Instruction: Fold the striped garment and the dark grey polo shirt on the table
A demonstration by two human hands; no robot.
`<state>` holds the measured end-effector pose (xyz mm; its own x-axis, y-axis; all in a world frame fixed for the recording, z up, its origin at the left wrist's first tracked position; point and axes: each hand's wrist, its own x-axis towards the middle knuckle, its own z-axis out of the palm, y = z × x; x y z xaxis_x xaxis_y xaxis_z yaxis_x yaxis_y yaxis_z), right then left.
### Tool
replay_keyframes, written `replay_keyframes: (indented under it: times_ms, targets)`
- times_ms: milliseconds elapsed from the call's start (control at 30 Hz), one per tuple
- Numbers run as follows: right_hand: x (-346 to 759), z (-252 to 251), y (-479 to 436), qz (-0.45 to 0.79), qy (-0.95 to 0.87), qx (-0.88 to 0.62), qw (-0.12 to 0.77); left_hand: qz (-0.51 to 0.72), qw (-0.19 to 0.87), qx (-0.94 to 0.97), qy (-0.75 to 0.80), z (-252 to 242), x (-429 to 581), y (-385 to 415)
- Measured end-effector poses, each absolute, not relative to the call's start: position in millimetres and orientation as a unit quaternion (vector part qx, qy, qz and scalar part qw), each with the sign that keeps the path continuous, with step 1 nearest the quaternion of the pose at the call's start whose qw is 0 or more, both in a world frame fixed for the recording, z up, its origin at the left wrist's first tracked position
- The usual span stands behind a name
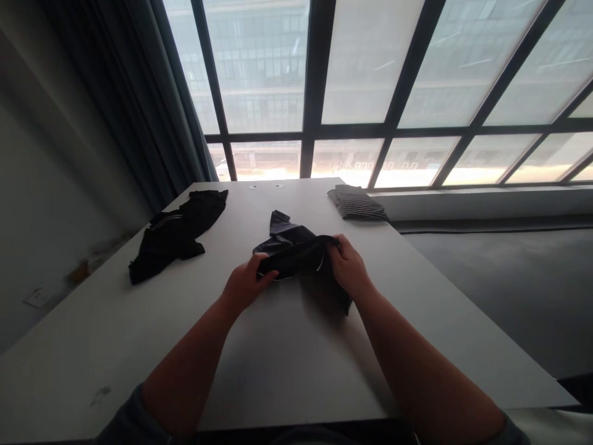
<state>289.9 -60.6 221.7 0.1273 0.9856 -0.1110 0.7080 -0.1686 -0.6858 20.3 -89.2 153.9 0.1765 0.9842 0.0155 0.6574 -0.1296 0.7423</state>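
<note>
Well, both hands are on one piece of cloth. The left grip is pressed together on one end of a bunched black garment, its fingers curled over the fold. The right grip pinches the other end between fingers and thumb. Between them the garment forms a tight roll, with a thin white edge showing just beside the right grip. Past both grips, a pointed flap of the same cloth rests on the white worktop, and below the right grip a looser part drapes down to the surface.

Well out to the left of the left grip, a crumpled black garment with pale stripes lies flat on the worktop. Beyond the right grip, a folded dark garment with pale stripes sits at the far corner. Two small round fittings are set near the far edge, beyond both grips, in front of a large gridded window.
</note>
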Motion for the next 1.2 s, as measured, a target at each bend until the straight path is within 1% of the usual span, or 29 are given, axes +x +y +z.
replay_keyframes:
  times_ms: [133,200,433,667,767,867,1000,1200]
  targets:
    - [296.2,243.1,-46.4,0.244,-0.659,-0.690,0.177,0.180,0.287,0.733,0.590,172.9,-0.4,-62.6]
    - [300.5,257.0,-33.8,0.218,-0.698,-0.666,0.148,0.158,0.264,0.745,0.592,186.2,-13.1,-43.9]
    - [310.6,320.5,35.1,0.138,-0.803,-0.562,0.145,0.197,0.152,0.800,0.546,249.8,-57.9,31.8]
    - [296.2,404.8,93.9,0.073,-0.807,-0.561,0.167,0.171,0.031,0.774,0.609,341.3,-83.3,91.5]
    - [282.8,441.5,102.4,0.003,-0.811,-0.568,0.138,0.168,0.003,0.758,0.630,372.9,-86.8,103.4]
    - [270.5,469.2,106.4,-0.105,-0.813,-0.564,0.103,0.190,-0.011,0.733,0.653,399.2,-90.7,112.0]
    - [261.5,476.6,105.5,-0.226,-0.787,-0.568,0.079,0.209,-0.028,0.695,0.687,418.7,-97.1,119.1]
    - [256.9,461.4,94.5,-0.300,-0.776,-0.547,0.094,0.259,-0.112,0.697,0.660,417.6,-99.3,109.2]
